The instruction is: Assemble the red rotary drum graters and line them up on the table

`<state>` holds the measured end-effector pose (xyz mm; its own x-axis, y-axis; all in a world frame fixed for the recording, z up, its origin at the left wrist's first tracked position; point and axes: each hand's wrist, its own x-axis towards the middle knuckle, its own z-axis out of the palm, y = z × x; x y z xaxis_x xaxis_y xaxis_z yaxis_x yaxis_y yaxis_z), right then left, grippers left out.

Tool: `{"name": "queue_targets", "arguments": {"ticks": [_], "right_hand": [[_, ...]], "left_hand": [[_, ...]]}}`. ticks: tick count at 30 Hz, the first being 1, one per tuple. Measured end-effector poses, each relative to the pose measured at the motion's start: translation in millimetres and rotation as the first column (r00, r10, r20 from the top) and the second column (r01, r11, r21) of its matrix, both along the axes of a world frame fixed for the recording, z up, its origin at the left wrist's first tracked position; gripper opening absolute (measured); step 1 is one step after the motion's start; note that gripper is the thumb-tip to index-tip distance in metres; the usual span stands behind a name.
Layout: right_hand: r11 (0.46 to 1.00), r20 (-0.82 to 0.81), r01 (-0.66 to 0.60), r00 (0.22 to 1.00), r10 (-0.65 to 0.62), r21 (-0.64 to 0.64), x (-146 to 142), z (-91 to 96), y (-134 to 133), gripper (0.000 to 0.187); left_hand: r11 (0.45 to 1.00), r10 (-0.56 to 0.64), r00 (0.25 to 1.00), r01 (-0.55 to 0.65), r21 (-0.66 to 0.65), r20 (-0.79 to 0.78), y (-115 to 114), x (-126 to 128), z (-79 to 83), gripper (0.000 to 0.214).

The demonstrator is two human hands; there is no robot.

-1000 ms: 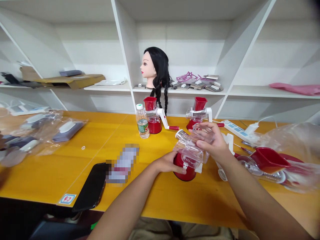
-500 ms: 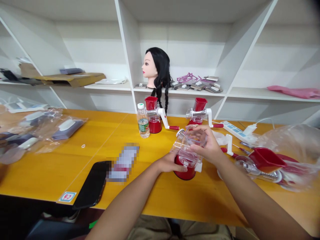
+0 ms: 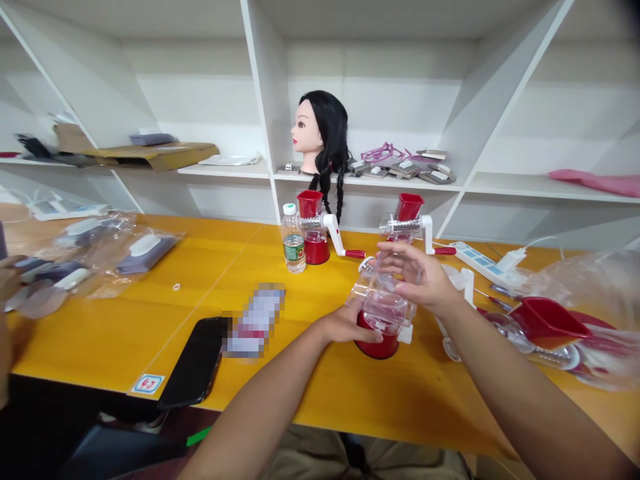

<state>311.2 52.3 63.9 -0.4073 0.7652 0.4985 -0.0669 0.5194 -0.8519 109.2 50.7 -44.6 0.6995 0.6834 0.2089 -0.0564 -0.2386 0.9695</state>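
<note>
White shelving (image 3: 505,183) stands behind the orange wooden table (image 3: 95,350), and I place everything here from the red base (image 3: 377,347) in front of me. Far to the left of that base lie clear plastic bags (image 3: 103,250) holding flat grey items. Nearer to it, on its left, are a black smartphone (image 3: 195,363) and a pixelated object (image 3: 255,320) too blurred to name. Beyond the base and to its left stand a water bottle (image 3: 293,240) and a red-and-steel hand-crank grater (image 3: 315,230), while a second grater (image 3: 405,227) stands directly behind it. My left hand (image 3: 347,327) wraps narrowly around the lower part of a clear plastic housing (image 3: 385,308), just above the base. My right hand (image 3: 420,277) spreads wider across the housing's upper end, holding it from above. The housing stands slightly tilted on the base, and I cannot tell whether the two are locked together. Both my hands are busy at this one spot. Off to the right of the base, a white power strip (image 3: 480,257) runs along the table, and a red hopper (image 3: 547,323) lies against a plastic bag (image 3: 595,280).
</note>
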Motion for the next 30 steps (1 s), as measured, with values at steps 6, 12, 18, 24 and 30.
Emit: {"name": "queue_targets", "arguments": {"ticks": [6, 12, 18, 24, 30], "right_hand": [[0.990, -0.033, 0.120, 0.992, -0.118, 0.070, -5.0, -6.5, -1.8, 0.064], [0.994, 0.046, 0.038, 0.998, -0.043, 0.101, 0.0, 1.9, 2.0, 0.066], [0.991, 0.026, -0.005, 1.000, 0.002, 0.133, 0.3, -2.2, 5.8, 0.069], [0.995, 0.055, -0.045, 0.998, 0.040, 0.094, 1.9, 0.5, 10.6, 0.077], [0.984, 0.053, -0.175, 0.983, 0.173, 0.042, 4.4, -3.8, 24.6, 0.082]], "left_hand": [[1.000, -0.007, 0.999, 0.007, -0.025, 0.032, -1.2, 0.2, 0.2, 0.090], [1.000, 0.022, 0.999, -0.022, 0.021, -0.029, -0.5, -1.3, 4.8, 0.087], [0.999, 0.026, 0.999, -0.026, 0.019, -0.031, -0.3, -0.6, 3.0, 0.090], [1.000, 0.014, 0.997, -0.014, 0.013, -0.070, 1.8, -1.6, 1.9, 0.089], [0.998, -0.015, 1.000, 0.016, -0.063, 0.023, 4.2, 0.5, -10.0, 0.087]]}}
